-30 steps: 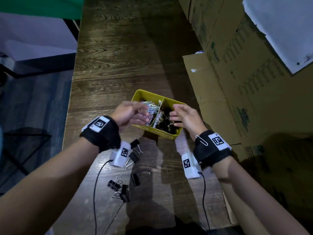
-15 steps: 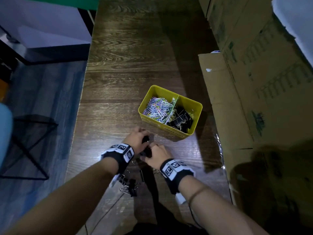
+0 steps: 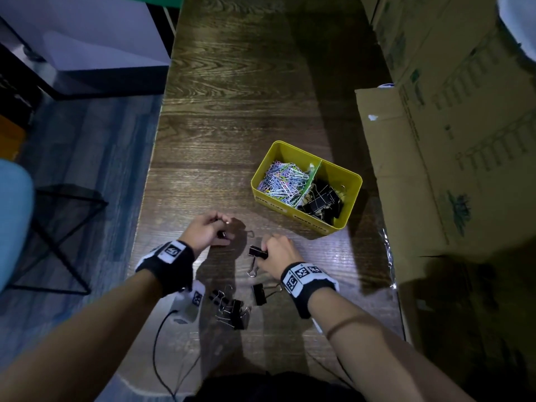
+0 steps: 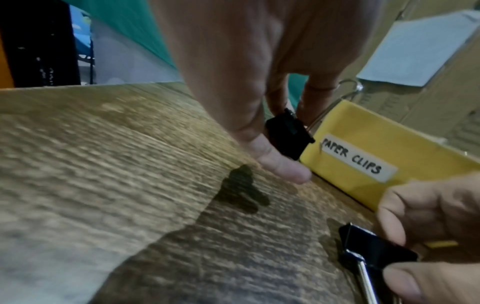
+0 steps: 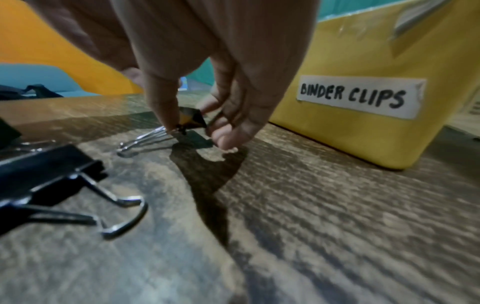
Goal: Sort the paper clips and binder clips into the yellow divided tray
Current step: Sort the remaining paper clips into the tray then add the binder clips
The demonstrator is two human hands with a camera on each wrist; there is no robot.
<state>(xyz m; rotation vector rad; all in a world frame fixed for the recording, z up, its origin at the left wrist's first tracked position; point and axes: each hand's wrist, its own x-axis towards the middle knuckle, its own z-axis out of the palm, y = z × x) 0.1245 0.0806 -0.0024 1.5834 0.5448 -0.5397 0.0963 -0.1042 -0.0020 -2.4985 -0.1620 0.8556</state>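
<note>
Near the yellow tray [image 3: 352, 181], my left hand [image 3: 204, 230] pinches one binder clip [image 4: 288, 133] clear of the table; my right hand [image 3: 275, 253] pinches another clip [image 3: 256, 252] resting on the wood.

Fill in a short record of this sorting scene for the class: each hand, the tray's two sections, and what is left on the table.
Left hand: pinches a black binder clip
Right hand: pinches another binder clip
Yellow tray: left section holds coloured paper clips, right section black binder clips
Labels: PAPER CLIPS, BINDER CLIPS
Left on table: loose binder clips
</note>
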